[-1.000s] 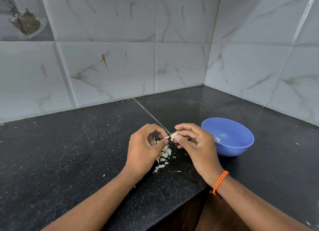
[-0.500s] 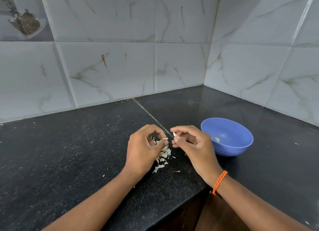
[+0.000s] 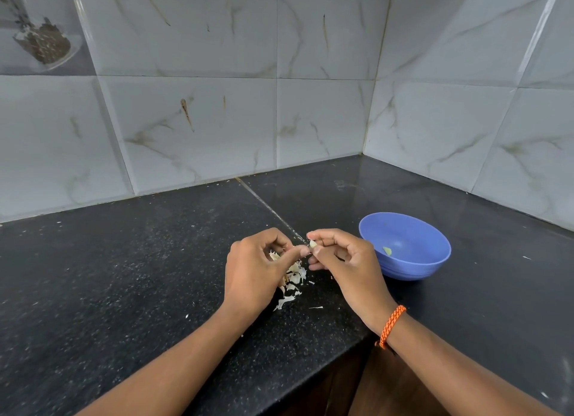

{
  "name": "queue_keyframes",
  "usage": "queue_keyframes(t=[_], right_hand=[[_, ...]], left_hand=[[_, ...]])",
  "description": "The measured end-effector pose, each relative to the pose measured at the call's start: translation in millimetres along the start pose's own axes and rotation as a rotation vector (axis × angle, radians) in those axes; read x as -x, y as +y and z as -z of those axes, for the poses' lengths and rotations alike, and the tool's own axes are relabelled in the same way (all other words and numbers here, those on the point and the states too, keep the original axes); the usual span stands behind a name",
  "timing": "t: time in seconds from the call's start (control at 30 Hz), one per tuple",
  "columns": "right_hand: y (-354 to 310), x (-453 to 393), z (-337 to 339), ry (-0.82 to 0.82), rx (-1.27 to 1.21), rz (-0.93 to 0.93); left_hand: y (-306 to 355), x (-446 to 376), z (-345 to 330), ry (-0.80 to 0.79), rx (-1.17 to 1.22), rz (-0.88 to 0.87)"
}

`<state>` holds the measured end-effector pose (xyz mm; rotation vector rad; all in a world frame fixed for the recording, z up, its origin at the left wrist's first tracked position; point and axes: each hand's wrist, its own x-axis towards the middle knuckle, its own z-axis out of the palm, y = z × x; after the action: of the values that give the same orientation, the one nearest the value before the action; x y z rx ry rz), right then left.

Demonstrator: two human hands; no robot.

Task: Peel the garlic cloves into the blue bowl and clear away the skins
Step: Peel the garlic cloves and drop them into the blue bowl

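Observation:
My right hand point(image 3: 344, 260) pinches a small pale garlic clove point(image 3: 312, 244) between thumb and forefinger, just above the black counter. My left hand point(image 3: 257, 269) is curled beside it, its thumb and forefinger tip meeting the clove; bits of skin point(image 3: 274, 255) show inside its fingers. A heap of white garlic skins point(image 3: 295, 275) lies on the counter under and between both hands. The blue bowl point(image 3: 410, 261) stands right of my right hand, with one peeled clove point(image 3: 387, 251) inside.
The black granite counter point(image 3: 139, 275) fills a tiled corner, with a seam running back to the wall. Its front edge drops off near my right wrist, over a brown cabinet point(image 3: 366, 384). Loose skin flakes point(image 3: 316, 307) lie near the edge.
The hands have stayed together over the skin heap. My right hand's fingers have turned the clove slightly, and my left thumb and forefinger have closed in on it.

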<state>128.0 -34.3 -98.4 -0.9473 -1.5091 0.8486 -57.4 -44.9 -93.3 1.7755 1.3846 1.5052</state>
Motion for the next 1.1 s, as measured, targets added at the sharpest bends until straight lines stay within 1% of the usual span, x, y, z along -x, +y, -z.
queue_keyframes(t=[0.23, 0.47, 0.57, 0.7, 0.8, 0.87, 1.0, 1.1], right_hand=[[0, -1, 1, -0.015, -0.011, 0.018], [2, -2, 2, -0.017, -0.031, -0.025], [2, -1, 1, -0.023, 0.074, -0.008], [4, 0, 1, 0.007, 0.185, 0.024], [4, -1, 2, 0.013, 0.355, 0.081], [0, -2, 4, -0.025, 0.472, 0.124], [-11, -9, 14, -0.155, 0.718, 0.232], [-18, -13, 18, -0.245, 0.860, 0.282]], left_hand=[[-3, -2, -1, 0.015, -0.015, -0.028], [-8, -3, -2, -0.005, -0.070, -0.028], [-10, -3, -2, -0.006, -0.079, -0.005], [-6, -2, -2, 0.006, -0.079, -0.031], [-8, -3, -1, 0.012, -0.107, -0.037], [-9, -4, -1, 0.013, -0.130, -0.040], [-9, -6, -1, 0.019, -0.023, -0.017], [-13, -7, 1, 0.009, -0.028, -0.028]])
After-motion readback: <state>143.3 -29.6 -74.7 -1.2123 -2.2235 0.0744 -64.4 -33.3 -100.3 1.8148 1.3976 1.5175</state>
